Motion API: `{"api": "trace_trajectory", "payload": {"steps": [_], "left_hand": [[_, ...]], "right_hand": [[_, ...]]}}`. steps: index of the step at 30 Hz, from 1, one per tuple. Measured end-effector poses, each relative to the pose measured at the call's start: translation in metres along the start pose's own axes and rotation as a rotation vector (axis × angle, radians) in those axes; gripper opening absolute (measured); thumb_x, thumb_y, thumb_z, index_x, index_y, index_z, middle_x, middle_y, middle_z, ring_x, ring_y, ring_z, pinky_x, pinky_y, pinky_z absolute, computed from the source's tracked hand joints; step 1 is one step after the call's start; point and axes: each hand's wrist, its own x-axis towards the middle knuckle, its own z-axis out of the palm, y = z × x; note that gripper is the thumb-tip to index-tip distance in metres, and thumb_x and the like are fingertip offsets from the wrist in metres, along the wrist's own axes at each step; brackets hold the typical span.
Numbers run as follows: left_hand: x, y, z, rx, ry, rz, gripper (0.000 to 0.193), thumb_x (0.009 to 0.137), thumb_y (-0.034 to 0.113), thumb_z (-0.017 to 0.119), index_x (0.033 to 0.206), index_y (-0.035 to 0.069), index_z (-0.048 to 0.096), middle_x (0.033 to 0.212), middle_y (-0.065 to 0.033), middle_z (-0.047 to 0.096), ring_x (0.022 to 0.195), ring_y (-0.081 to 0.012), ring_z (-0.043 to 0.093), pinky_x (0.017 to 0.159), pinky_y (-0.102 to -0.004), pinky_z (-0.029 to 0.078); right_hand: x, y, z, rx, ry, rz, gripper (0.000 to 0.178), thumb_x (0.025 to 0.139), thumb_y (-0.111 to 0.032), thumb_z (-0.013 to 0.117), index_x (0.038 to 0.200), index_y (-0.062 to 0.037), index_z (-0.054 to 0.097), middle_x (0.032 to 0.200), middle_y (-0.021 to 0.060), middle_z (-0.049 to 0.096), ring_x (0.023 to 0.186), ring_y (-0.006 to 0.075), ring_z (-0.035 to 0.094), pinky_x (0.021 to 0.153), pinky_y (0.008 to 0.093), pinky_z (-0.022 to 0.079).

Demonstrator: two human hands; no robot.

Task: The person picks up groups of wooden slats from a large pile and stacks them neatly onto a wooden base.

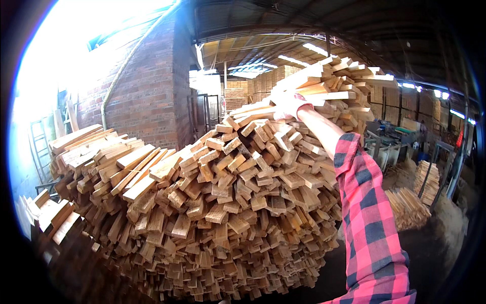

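My right arm, in a red and black checked sleeve point(367, 202), stretches up from the lower right to the upper part of a big heap of short wooden boards point(228, 202). On it my right hand point(289, 105) wears a pale glove with a reddish cuff. It rests against pale boards near the top of the heap, beside a plank point(255, 109) that points left. Glare and the boards hide its fingers, so I cannot tell whether they grip one. My left hand is out of view.
Boards jut out unevenly at the heap's upper right point(349, 76). A brick wall point(136, 81) with a leaning pole rises behind on the left. Smaller board stacks point(407, 207) stand on the floor at right, near machinery point(390, 142). A ladder point(40, 147) is at far left.
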Motion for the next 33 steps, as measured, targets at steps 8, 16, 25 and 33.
{"api": "trace_trajectory", "payload": {"steps": [8,16,25,33], "left_hand": [[0.065,-0.003,0.008,0.328,-0.207,0.118,0.082,0.090,0.039,0.078,0.152,0.000,0.041,0.151,-0.0208,0.049,0.142,-0.0303,0.045,0.116,-0.0386,0.038],[0.061,0.205,0.110,0.268,-0.667,0.372,0.094,0.092,0.057,0.069,0.158,0.002,0.031,0.160,-0.0179,0.038,0.148,-0.0279,0.036,0.121,-0.0397,0.030],[0.080,0.462,0.330,-0.542,-1.386,0.200,0.125,0.082,0.091,0.034,0.159,-0.004,0.009,0.161,-0.0312,0.024,0.145,-0.0453,0.036,0.115,-0.0605,0.035],[0.090,0.539,0.374,-0.634,-1.236,0.133,0.063,0.094,0.042,0.064,0.139,0.002,0.043,0.135,-0.0231,0.055,0.120,-0.0452,0.059,0.099,-0.0657,0.053]], "right_hand": [[0.002,-0.004,-0.011,0.088,-0.044,-0.028,0.060,0.068,-0.025,0.067,0.126,-0.0131,0.063,0.094,0.0190,0.071,0.084,0.0339,0.069,0.070,0.0435,0.055],[-0.029,-0.026,-0.052,0.025,-0.112,-0.175,0.070,0.074,-0.018,0.064,0.143,-0.0106,0.053,0.093,0.0150,0.073,0.071,0.0274,0.068,0.056,0.0401,0.051],[-0.102,0.012,-0.042,0.188,-0.015,-0.159,0.070,0.077,-0.033,0.069,0.144,-0.0162,0.055,0.106,0.0182,0.074,0.093,0.0292,0.073,0.080,0.0384,0.058],[-0.125,0.097,-0.013,1.026,-0.336,0.025,0.101,0.082,-0.070,0.068,0.158,-0.0154,0.031,0.151,0.0229,0.046,0.132,0.0307,0.050,0.110,0.0458,0.042]]}}
